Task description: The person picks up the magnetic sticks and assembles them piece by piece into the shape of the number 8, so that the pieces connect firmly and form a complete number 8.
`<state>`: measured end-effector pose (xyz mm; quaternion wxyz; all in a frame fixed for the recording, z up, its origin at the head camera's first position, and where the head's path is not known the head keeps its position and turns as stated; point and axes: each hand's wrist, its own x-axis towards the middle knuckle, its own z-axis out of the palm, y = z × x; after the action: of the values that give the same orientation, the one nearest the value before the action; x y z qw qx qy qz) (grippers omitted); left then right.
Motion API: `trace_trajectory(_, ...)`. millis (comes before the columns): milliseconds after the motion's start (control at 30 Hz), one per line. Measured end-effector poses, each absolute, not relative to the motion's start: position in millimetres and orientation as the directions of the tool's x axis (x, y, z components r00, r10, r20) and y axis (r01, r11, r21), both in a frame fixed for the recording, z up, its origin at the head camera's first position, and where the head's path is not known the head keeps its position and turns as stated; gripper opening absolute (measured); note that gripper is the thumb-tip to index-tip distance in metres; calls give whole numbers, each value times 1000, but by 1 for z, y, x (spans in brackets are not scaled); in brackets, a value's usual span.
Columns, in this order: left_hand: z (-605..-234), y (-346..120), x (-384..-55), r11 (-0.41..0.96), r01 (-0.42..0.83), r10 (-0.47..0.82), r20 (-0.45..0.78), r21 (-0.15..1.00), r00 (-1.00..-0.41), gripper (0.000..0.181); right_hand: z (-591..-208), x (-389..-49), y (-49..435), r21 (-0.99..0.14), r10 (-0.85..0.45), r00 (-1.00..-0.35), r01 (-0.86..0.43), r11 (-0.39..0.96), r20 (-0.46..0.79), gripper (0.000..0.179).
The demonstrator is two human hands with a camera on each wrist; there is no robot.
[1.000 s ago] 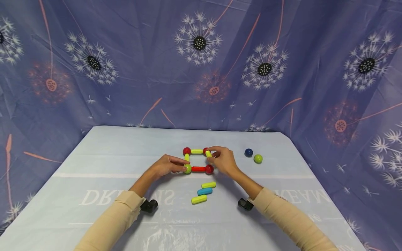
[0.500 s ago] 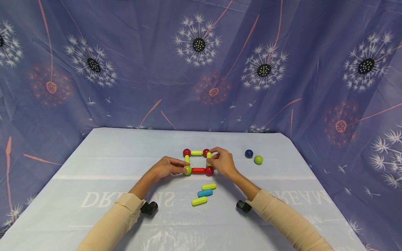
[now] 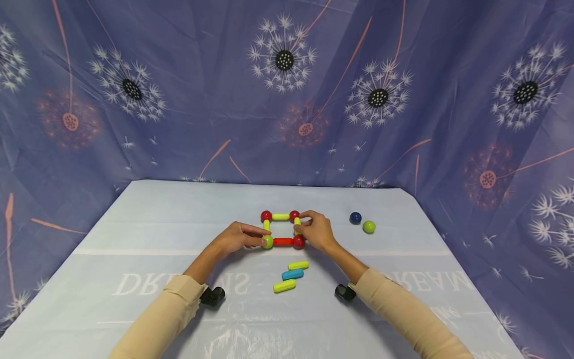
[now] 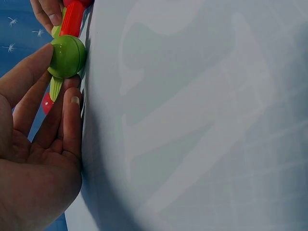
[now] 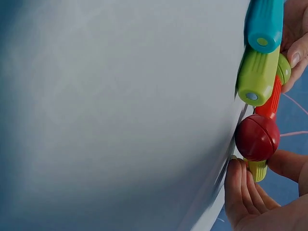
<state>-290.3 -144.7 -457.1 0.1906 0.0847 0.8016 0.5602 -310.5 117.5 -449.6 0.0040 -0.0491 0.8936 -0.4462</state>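
On a counter (image 3: 179, 214) with a pale blue, white-lettered covering, a four-cornered frame of glossy balls and ribbed rods lies near the centre of the head view. Taking the frame's middle as the dial, a glossy lime-green ball (image 3: 267, 242) sits at 8 o'clock, a red far-left ball (image 3: 266, 216) at 10, a red far-right ball (image 3: 294, 216) between 1 and 2, and a dark red near-right ball (image 3: 298, 242) at 4.

The left hand (image 3: 237, 235) pinches the lime-green ball between thumb and fingers. The right hand (image 3: 319, 231) grips a yellow-green upright rod (image 3: 297, 222) on the 3 o'clock side, its fingers partly covering it; whether both rod ends touch the balls cannot be told.

A yellow-green left rod (image 3: 266, 226) lies at 9 o'clock, a yellow-green far rod (image 3: 281, 217) at 12, and a bright red rod (image 3: 283, 242) at 6.

Between 5 and 6, outside the frame, lie three loose rods: yellow-green (image 3: 298, 265), blue (image 3: 293, 274) and yellow-green (image 3: 284, 285). Well apart, towards 3, a dark blue ball (image 3: 356, 218) rests near a loose lime ball (image 3: 369, 227).
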Motion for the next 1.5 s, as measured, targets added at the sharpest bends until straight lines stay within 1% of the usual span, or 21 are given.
trace_trajectory(300,-455,-145,-290,356,-82,349,-214,931,-912,33,-450,-312,117,-809,-87,-996,-70,583,24,42)
trace_trajectory(500,-455,-146,-291,361,-80,351,-215,929,-911,33,-451,-314,116,-800,-73,-997,-47,598,4,44)
trace_trajectory(700,-454,-146,-291,371,-80,346,-218,925,-913,33,-453,-315,116,-793,-65,-998,-46,607,9,46)
trace_trajectory(967,-456,-146,-291,366,-81,351,-219,927,-911,35,-457,-316,117,-784,-61,-998,-55,618,22,45)
trace_trajectory(1200,-457,-147,-291,375,-88,335,-224,923,-915,32,-456,-316,115,-794,-72,-997,-59,605,20,45)
trace_trajectory(1500,-457,-147,-293,371,-80,359,-223,925,-906,34,-456,-318,117,-788,-64,-998,-40,615,0,46)
